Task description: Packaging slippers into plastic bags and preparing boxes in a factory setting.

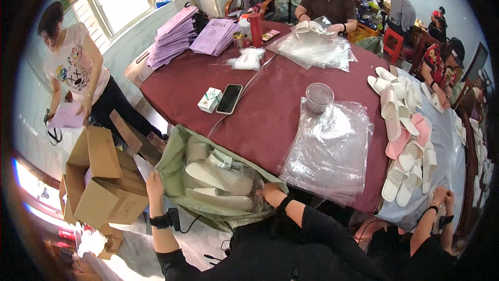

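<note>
A green sack gapes open at the table's near edge. Inside lie white slippers in clear plastic bags. My left hand is closed on the sack's left rim, with a dark band on the wrist. At the sack's right side my right hand has its fingers curled inward against the clear plastic. What those fingers hold, if anything, is partly hidden.
On the dark red table lie clear bags under a plastic tub, a phone, a small box and purple bags. An open carton stands left. Loose slippers and co-workers are right.
</note>
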A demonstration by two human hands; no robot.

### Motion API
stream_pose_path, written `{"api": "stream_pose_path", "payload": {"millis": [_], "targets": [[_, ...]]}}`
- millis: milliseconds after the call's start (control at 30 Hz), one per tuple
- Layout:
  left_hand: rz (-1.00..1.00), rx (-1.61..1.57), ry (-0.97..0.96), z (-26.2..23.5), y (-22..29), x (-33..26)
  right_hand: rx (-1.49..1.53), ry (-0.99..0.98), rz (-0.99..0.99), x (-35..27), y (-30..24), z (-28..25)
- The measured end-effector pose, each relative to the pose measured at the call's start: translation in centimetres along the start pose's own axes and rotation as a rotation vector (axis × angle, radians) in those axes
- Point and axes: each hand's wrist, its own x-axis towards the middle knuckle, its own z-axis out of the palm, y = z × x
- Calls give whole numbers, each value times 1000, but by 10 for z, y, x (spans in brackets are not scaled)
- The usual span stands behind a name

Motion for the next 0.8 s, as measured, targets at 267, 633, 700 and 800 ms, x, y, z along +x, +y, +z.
{"api": "stream_pose_path", "payload": {"millis": [267, 633, 700, 800], "targets": [[38, 286, 85, -14, 28, -5, 164, -37, -181, -108, -26, -123], [468, 356, -105, 32, 206, -28, 332, 817, -144, -144, 24, -192], [747, 232, -145, 41, 244, -44, 122, 795, 106, -143, 45, -185], [1054, -53, -333, 85, 288, -75, -55, 599, 557, -146, 72, -155]]}}
